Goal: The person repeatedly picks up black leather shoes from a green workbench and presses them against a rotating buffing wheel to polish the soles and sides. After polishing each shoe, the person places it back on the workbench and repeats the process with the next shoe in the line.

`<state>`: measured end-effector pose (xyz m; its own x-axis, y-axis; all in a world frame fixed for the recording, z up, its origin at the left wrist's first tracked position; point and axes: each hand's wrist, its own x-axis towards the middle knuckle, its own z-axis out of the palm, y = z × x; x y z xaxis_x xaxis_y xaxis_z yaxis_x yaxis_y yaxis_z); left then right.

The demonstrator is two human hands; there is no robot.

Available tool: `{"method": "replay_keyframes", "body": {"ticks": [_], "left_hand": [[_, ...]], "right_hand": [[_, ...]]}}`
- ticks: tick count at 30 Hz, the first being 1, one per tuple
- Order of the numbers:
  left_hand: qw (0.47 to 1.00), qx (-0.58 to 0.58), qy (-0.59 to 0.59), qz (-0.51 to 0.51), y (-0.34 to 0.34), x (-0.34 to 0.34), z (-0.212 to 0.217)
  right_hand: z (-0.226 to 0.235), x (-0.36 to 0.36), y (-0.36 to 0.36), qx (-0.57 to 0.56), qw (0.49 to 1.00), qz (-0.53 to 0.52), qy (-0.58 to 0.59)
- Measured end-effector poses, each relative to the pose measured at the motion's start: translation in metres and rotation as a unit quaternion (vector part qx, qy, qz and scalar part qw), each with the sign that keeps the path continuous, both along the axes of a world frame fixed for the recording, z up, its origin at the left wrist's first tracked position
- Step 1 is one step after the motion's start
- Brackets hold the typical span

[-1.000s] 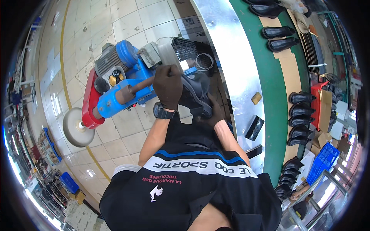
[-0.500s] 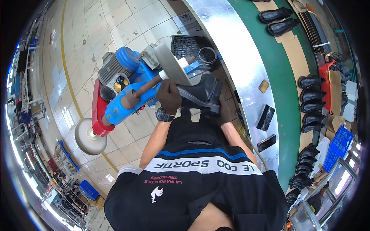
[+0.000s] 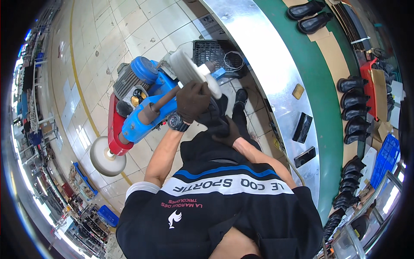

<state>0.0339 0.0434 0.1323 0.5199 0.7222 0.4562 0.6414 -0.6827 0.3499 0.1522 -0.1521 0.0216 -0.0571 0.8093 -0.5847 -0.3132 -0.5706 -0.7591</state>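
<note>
Pressing a black boot (image 3: 213, 114) newly raised against the white wheel (image 3: 189, 71), gloved left hand (image 3: 192, 101) and right hand (image 3: 226, 134) both grip it tight.

The dark shoe (image 3: 214, 115) is mostly hidden between both gloved hands (image 3: 192, 101).

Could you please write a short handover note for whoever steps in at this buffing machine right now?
Left hand, gloved: grips the top of a black shoe, pressing it up against the white buffing wheel on the blue machine.
Right hand, gloved: supports the shoe from below.
Done: cannot tell how much of the shoe has been buffed.
Left: more black shoes stand along the green conveyor belt to the right.
</note>
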Motion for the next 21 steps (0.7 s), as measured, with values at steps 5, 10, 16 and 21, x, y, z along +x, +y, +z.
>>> {"method": "replay_keyframes", "body": {"ticks": [5, 10, 16, 21], "left_hand": [[0.987, 0.056, 0.153, 0.001, -0.006, 0.001, 0.026], [0.978, 0.049, 0.198, 0.032, -0.001, 0.003, 0.050], [0.966, 0.032, 0.237, 0.100, -0.003, -0.020, 0.032], [0.938, -0.005, 0.279, 0.205, -0.018, -0.039, 0.022]], "right_hand": [[-0.024, 0.007, 0.010, -0.264, 0.882, -0.124, 0.371], [-0.040, 0.021, 0.024, -0.203, 0.944, -0.029, 0.258], [-0.009, 0.060, 0.047, -0.287, 0.901, -0.058, 0.320], [-0.017, 0.066, 0.075, -0.279, 0.940, -0.028, 0.197]]}}
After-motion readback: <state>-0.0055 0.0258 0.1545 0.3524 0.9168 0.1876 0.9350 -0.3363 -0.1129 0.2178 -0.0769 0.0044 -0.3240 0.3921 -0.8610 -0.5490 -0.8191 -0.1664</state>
